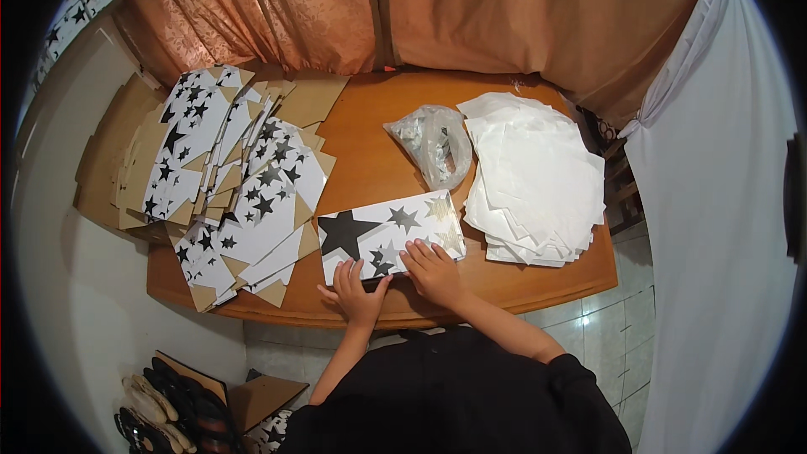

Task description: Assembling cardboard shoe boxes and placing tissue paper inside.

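Note:
A flat white box with black, grey and gold stars (412, 217) lies near the table's front edge, in front of me. My left hand (356, 296) rests at its near left edge, fingers spread and the fingertips on the box. Flat on the near right part of the box lies my right hand (432, 272), its fingers stretched out. Behind the box sits a clear plastic bag (437, 145) with small pale pieces inside. To the right of it is a tall, uneven stack of white sheets (535, 170).
Several star-printed, brown-backed cardboard pieces (282, 164) are heaped on the left of the wooden table (361, 130). Orange curtains (538, 13) hang behind it, and a white cloth (714, 202) on the right. Shoes (181, 403) stand on the floor at lower left.

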### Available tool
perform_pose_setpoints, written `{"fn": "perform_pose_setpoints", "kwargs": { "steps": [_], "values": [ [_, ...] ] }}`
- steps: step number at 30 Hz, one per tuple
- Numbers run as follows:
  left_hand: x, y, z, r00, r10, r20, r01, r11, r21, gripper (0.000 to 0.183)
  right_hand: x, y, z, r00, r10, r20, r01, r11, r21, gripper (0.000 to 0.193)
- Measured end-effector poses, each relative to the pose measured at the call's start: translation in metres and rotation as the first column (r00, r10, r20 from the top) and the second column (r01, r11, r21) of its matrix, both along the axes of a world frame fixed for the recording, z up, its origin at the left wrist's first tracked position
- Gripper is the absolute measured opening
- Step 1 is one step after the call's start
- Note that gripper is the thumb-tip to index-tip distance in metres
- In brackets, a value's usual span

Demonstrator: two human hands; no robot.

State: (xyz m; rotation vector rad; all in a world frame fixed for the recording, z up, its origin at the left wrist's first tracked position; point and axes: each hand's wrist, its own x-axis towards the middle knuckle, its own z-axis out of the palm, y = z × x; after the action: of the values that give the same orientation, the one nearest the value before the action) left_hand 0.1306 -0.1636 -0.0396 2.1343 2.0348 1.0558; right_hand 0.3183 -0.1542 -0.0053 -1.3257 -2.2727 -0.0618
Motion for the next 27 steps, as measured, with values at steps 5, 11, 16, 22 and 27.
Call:
{"fn": "perform_pose_setpoints", "kwargs": {
  "steps": [5, 11, 16, 22, 27],
  "values": [
    [-0.004, 0.006, -0.007, 0.982, -0.045, -0.183, 0.058, 0.996, 0.066, 0.048, 0.022, 0.01, 0.032, 0.98, 0.128, -0.151, -0.154, 0.972, -0.177, 0.048],
    [-0.018, 0.009, -0.005, 0.971, -0.115, -0.211, 0.13, 0.99, 0.058, 0.047, 0.077, 0.002, 0.038, 0.994, -0.094, -0.055, 0.073, 0.949, -0.306, 0.084],
    [-0.018, 0.002, 0.001, 0.996, 0.086, -0.029, -0.082, 0.99, 0.115, 0.08, 0.09, -0.004, -0.016, 0.787, -0.259, -0.56, -0.021, 0.896, -0.443, 0.117],
    [-0.043, 0.007, -0.01, 0.679, 0.056, 0.732, 0.054, 0.991, -0.126, 0.081, 0.066, -0.007, -0.032, 0.741, -0.317, -0.592, -0.101, 0.819, -0.565, 0.098],
    [-0.032, 0.008, 0.034, 0.479, -0.015, 0.878, -0.061, 0.997, 0.051, 0.078, 0.056, -0.007, -0.005, 0.72, -0.256, -0.645, -0.09, 0.888, -0.452, 0.099]
  ]
}}
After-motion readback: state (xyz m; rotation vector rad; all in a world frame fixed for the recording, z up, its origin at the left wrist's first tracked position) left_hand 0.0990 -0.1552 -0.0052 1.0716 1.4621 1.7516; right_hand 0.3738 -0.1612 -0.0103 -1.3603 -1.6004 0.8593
